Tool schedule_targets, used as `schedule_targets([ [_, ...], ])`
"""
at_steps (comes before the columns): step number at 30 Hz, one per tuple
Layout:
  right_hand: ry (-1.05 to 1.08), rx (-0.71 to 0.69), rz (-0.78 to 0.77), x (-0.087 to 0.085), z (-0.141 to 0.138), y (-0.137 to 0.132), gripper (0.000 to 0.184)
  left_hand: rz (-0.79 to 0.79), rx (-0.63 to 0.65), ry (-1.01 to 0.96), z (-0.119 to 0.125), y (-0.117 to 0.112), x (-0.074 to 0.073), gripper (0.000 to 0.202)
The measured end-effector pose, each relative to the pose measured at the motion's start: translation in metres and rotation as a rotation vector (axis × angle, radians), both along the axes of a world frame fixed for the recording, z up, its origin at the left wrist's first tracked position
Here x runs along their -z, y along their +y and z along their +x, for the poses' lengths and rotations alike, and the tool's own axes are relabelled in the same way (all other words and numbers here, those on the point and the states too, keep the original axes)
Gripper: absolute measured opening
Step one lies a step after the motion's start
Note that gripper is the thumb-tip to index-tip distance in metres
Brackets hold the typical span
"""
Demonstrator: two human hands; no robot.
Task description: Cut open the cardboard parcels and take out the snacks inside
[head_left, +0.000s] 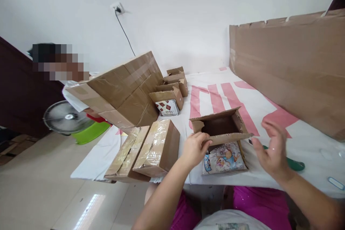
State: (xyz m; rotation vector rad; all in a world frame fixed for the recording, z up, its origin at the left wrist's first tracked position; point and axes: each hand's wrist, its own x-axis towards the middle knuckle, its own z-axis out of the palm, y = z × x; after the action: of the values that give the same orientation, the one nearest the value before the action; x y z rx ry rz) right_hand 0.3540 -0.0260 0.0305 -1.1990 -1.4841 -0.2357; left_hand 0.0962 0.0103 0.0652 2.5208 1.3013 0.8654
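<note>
An open cardboard box [229, 138] stands on the table in front of me with its flaps raised. Below its front flap, a packet [223, 159] printed with a colourful cartoon picture shows in the opening. My left hand [196, 147] pinches the left end of that front flap between thumb and fingers. To the right of the box, my right hand [272, 151] hovers with its fingers curved and apart, holding nothing. Partly behind this hand lies a green-handled tool [295, 165]; its kind is hidden.
Two taped cartons [159, 147] stand left of the box. Behind them are several small open boxes, one with a printed packet [167, 107], and a large stacked block of cartons [129, 90]. A person [74, 95] is beyond it. A tall cardboard panel [291, 64] edges the right side.
</note>
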Motion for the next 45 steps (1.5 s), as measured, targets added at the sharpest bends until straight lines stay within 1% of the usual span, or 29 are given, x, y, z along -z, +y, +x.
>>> schedule_targets([
  [2,-0.168,-0.066,0.076,-0.035,0.004,0.003,0.053,0.138,0.051,0.019,0.0,-0.018,0.012,0.012],
  [3,-0.243,-0.103,0.084,-0.048,0.004,0.005,0.054,0.189,0.075,0.024,0.0,-0.025,0.018,0.014],
  [4,-0.312,-0.135,0.078,-0.056,0.003,0.007,0.055,0.227,0.097,0.023,0.0,-0.031,0.024,0.014],
  [5,-0.375,-0.161,0.061,-0.061,0.002,0.01,0.054,0.256,0.117,0.015,-0.001,-0.035,0.029,0.014],
  [7,-0.474,-0.209,0.013,-0.06,-0.003,0.014,0.047,0.292,0.143,-0.017,-0.005,-0.04,0.038,0.012],
  [10,-0.548,-0.258,-0.061,-0.048,-0.008,0.014,0.025,0.324,0.138,-0.048,-0.011,-0.042,0.047,0.014],
  [13,-0.518,-0.242,-0.095,-0.039,-0.009,0.011,0.012,0.337,0.134,-0.056,-0.016,-0.04,0.054,0.016],
  [16,-0.467,-0.266,-0.129,-0.037,-0.008,0.009,0.006,0.297,0.125,-0.071,-0.017,-0.04,0.057,0.019],
  [19,-0.449,-0.311,-0.181,-0.037,-0.008,0.008,0.007,0.168,0.124,-0.112,-0.016,-0.043,0.054,0.012],
  [20,-0.449,-0.325,-0.202,-0.036,-0.009,0.008,0.009,0.108,0.129,-0.151,-0.014,-0.045,0.052,0.015],
  [22,-0.451,-0.356,-0.247,-0.033,-0.011,0.007,0.013,-0.038,0.118,-0.29,-0.009,-0.049,0.048,0.021],
  [24,-0.454,-0.386,-0.282,-0.03,-0.014,0.006,0.015,-0.24,0.052,-0.517,0.0,-0.051,0.045,0.026],
  [27,-0.459,-0.404,-0.303,-0.025,-0.018,0.005,0.015,-0.625,-0.04,-0.953,0.018,-0.047,0.042,0.042],
  [29,-0.47,-0.407,-0.313,-0.024,-0.021,0.005,0.015,-0.852,-0.032,-1.202,0.029,-0.04,0.041,0.052],
  [31,-0.47,-0.416,-0.335,-0.024,-0.022,0.005,0.013,-0.988,-0.014,-1.374,0.037,-0.032,0.04,0.052],
  [34,-0.383,-0.428,-0.364,-0.024,-0.025,0.007,0.007,-1.055,-0.013,-1.498,0.042,-0.026,0.041,0.047],
  [37,-0.293,-0.442,-0.376,-0.024,-0.032,0.011,0.019,-1.058,0.001,-1.504,0.043,-0.028,0.045,0.048],
  [39,-0.285,-0.436,-0.382,-0.023,-0.039,0.014,0.02,-1.046,0.008,-1.494,0.044,-0.031,0.048,0.049],
  [44,-0.311,-0.347,-0.36,-0.022,-0.058,0.02,0.009,-1.03,0.01,-1.5,0.044,-0.036,0.053,0.05],
  [45,-0.316,-0.339,-0.354,-0.022,-0.06,0.02,0.009,-1.026,0.013,-1.497,0.044,-0.037,0.055,0.05],
])
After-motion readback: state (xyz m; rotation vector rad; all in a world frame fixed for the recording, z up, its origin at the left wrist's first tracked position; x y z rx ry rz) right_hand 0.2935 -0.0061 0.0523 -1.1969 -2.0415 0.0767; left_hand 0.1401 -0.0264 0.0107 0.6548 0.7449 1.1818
